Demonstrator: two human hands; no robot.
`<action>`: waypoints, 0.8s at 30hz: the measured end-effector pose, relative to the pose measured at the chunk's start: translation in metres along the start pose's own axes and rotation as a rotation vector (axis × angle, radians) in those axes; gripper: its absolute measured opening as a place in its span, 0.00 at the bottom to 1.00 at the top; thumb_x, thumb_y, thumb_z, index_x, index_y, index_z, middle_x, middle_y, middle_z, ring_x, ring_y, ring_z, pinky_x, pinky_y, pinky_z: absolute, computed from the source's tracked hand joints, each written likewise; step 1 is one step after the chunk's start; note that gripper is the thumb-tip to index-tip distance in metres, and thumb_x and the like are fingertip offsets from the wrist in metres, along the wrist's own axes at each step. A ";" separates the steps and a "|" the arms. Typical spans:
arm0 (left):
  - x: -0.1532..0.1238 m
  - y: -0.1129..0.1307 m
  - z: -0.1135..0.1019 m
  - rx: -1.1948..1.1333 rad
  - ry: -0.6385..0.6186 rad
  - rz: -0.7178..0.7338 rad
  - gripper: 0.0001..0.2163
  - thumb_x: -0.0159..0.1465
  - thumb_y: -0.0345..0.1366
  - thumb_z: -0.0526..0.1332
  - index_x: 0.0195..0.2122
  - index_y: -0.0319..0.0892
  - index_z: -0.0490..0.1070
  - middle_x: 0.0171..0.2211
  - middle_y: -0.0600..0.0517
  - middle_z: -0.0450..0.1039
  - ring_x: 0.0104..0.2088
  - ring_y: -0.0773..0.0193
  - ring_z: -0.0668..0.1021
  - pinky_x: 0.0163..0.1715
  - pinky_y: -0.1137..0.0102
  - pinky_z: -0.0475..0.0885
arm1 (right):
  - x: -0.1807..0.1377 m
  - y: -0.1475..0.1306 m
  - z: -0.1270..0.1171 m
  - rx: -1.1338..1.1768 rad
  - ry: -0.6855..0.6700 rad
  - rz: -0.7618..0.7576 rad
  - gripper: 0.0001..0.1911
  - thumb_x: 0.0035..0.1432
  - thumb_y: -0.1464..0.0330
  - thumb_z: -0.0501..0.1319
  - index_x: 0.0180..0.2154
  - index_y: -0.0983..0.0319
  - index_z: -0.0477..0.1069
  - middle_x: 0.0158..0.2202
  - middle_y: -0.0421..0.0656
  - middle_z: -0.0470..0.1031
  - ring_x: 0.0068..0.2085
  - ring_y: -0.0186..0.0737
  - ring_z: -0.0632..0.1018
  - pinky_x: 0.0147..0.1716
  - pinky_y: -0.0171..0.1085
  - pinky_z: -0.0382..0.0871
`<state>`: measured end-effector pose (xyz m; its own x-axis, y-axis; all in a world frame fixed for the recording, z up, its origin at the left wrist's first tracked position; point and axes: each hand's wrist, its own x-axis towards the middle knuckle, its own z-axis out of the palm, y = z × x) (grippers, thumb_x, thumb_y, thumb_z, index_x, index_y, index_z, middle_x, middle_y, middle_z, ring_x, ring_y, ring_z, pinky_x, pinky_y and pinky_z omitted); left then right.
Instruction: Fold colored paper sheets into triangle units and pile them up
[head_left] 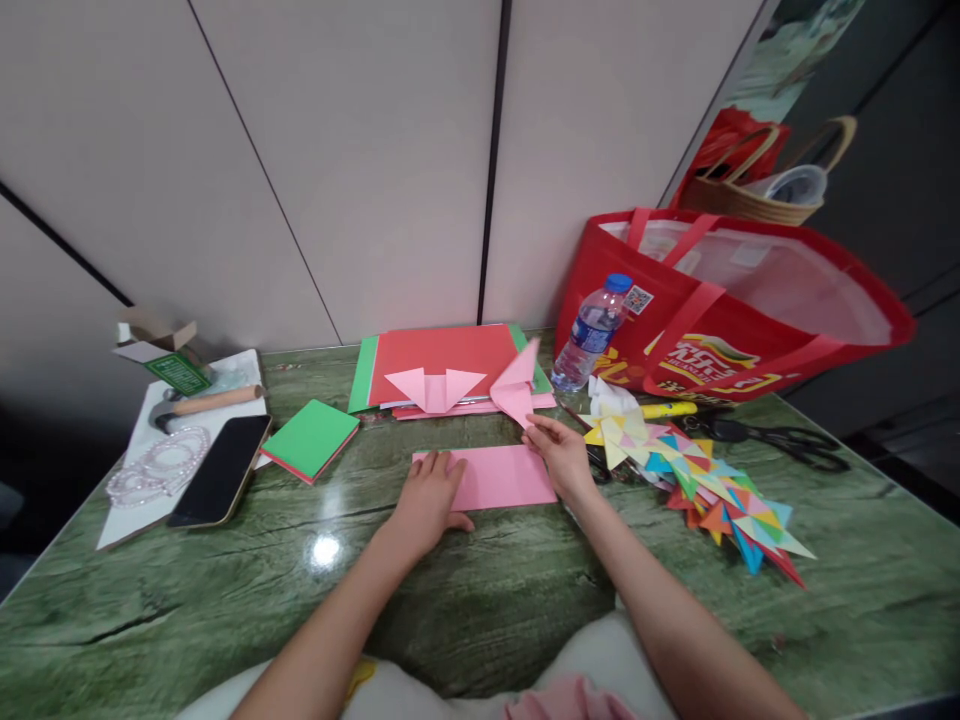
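Note:
A pink sheet of paper (pixel 504 474), folded into a flat rectangle, lies on the green table (pixel 225 590). My left hand (pixel 427 503) rests flat on its left end with fingers stretched out. My right hand (pixel 561 455) touches the sheet's right edge, and its fingertips pinch the lower tip of a folded pink paper piece (pixel 517 388) that stands up behind it. Another folded pink piece (pixel 435 387) lies on a stack of red and green paper (pixel 442 362).
A small stack of green and red squares (pixel 311 438), a phone (pixel 222 470), beads (pixel 154 465) and a hammer (pixel 202 402) sit at left. At right are colourful paper stars (pixel 712 490), scissors (pixel 787 440), a water bottle (pixel 592 330) and a red bag (pixel 735 300).

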<state>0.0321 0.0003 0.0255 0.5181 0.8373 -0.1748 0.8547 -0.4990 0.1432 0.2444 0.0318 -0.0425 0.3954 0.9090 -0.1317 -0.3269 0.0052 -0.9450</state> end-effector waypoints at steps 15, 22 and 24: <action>0.002 0.000 -0.005 0.015 -0.066 0.004 0.15 0.56 0.38 0.64 0.43 0.36 0.71 0.52 0.40 0.67 0.55 0.51 0.66 0.53 0.60 0.63 | 0.015 0.018 -0.008 -0.107 -0.313 -0.191 0.37 0.44 0.65 0.66 0.57 0.53 0.59 0.57 0.49 0.63 0.49 0.46 0.74 0.48 0.51 0.69; 0.001 0.002 -0.005 0.027 -0.125 0.036 0.09 0.61 0.35 0.57 0.40 0.37 0.73 0.49 0.42 0.69 0.55 0.52 0.67 0.51 0.61 0.65 | 0.011 0.007 -0.007 -0.042 -0.534 -0.173 0.32 0.49 0.63 0.65 0.56 0.53 0.61 0.61 0.47 0.60 0.60 0.47 0.64 0.56 0.51 0.61; -0.001 0.003 -0.004 0.047 -0.116 0.077 0.10 0.63 0.31 0.53 0.39 0.37 0.73 0.47 0.42 0.70 0.52 0.54 0.69 0.51 0.62 0.65 | 0.005 0.003 -0.004 -0.147 -0.555 -0.208 0.31 0.51 0.62 0.63 0.57 0.54 0.60 0.60 0.48 0.61 0.59 0.47 0.66 0.55 0.51 0.61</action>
<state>0.0343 -0.0012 0.0304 0.5798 0.7664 -0.2766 0.8118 -0.5725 0.1151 0.2483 0.0349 -0.0471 -0.0813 0.9767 0.1987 -0.1533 0.1847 -0.9708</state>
